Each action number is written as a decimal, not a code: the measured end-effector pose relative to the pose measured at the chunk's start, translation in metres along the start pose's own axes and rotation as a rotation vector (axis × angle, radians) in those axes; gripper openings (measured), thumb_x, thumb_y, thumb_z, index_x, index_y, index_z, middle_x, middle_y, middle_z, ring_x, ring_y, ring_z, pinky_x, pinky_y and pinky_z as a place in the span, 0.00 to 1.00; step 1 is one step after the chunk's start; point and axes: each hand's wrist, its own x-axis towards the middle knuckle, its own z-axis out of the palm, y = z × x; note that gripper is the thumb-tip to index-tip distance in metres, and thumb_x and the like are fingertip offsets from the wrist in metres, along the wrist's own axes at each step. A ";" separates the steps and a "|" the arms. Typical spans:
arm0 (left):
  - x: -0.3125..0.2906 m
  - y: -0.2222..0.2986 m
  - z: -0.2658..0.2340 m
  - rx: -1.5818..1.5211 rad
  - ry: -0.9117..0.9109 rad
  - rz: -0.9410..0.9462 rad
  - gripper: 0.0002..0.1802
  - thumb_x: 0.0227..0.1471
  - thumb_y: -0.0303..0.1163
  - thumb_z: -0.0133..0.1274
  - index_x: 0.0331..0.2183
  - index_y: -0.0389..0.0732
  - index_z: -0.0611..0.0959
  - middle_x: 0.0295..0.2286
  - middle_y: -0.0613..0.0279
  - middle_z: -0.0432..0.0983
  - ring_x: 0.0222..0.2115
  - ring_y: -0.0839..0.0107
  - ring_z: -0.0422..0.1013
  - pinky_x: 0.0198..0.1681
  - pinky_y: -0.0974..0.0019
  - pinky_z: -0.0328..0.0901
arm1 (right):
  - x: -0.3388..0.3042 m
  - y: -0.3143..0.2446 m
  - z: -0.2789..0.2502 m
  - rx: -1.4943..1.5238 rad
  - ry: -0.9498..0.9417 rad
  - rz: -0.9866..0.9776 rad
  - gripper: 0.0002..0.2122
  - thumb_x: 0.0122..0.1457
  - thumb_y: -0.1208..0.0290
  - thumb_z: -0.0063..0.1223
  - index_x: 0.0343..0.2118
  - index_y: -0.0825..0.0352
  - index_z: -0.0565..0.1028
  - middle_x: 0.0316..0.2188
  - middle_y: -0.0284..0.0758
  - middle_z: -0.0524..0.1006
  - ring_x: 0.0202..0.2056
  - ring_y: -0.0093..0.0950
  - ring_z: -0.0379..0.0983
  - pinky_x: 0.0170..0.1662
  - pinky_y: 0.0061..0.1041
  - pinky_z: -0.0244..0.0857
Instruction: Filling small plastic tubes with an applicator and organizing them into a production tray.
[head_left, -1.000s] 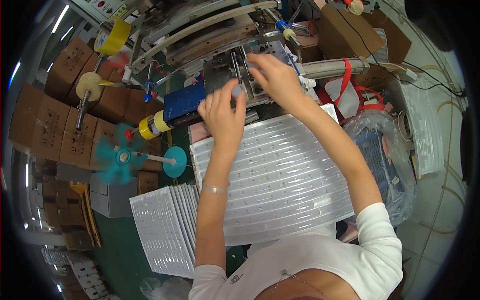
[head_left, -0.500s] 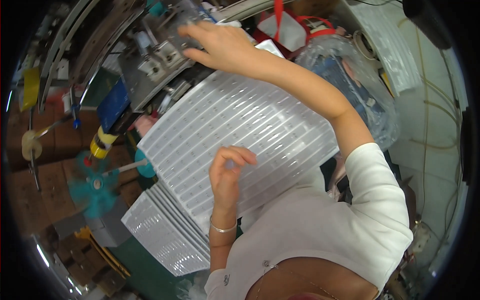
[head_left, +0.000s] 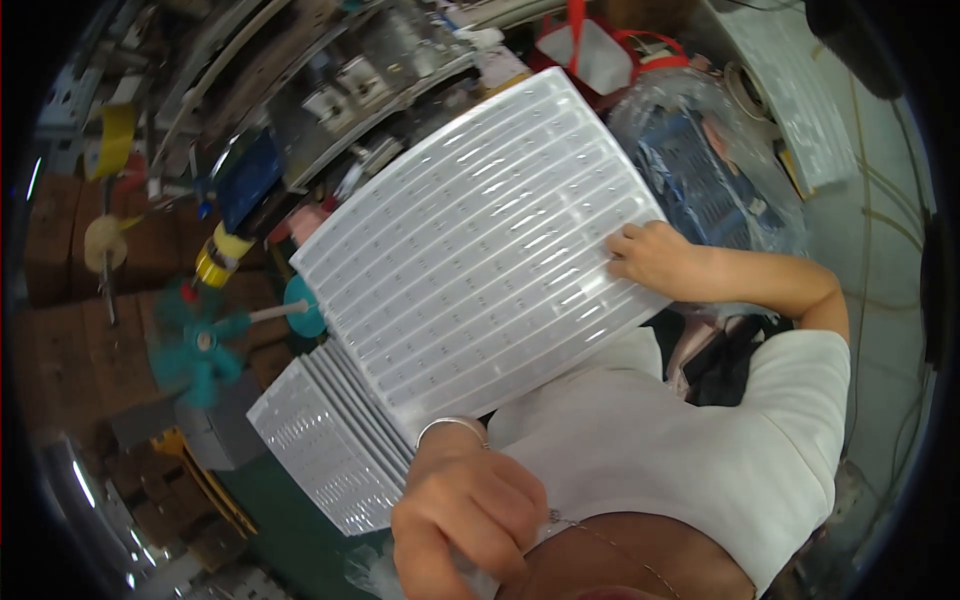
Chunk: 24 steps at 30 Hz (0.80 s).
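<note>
A large whitish ribbed plastic tray (head_left: 480, 250) lies tilted in front of me, with rows of small dark parts in its grooves. My right hand (head_left: 655, 258) reaches over the tray's right edge. Its bent fingertips touch the grooves there, and whatever they pinch is too small to make out. Close to my chest, below the tray's near corner, my left hand (head_left: 470, 520) is raised with its fingers curled in. The back of that hand hides what the fingers hold, if anything. A bracelet (head_left: 452, 422) circles the left wrist.
More ribbed trays (head_left: 325, 440) are stacked at the lower left. Beyond them stands a teal fan (head_left: 205, 342). Metal fixtures (head_left: 350, 90) line the bench at the back. To the right sit a plastic-wrapped blue crate (head_left: 700, 180) and a red-handled bag (head_left: 590, 60).
My right hand has come back from the metal fixtures to the tray's right side. My left hand has moved off the tray, down and nearer to my chest. The view has shifted slightly.
</note>
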 end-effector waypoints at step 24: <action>0.001 0.025 -0.207 2.344 0.705 -0.292 0.16 0.53 0.38 0.50 0.44 0.44 0.78 0.37 0.53 0.73 0.32 0.55 0.73 0.34 0.56 0.67 | 0.176 0.064 -0.104 0.950 0.878 0.097 0.12 0.51 0.72 0.55 0.39 0.68 0.73 0.39 0.33 0.74 0.38 0.26 0.72 0.40 0.22 0.67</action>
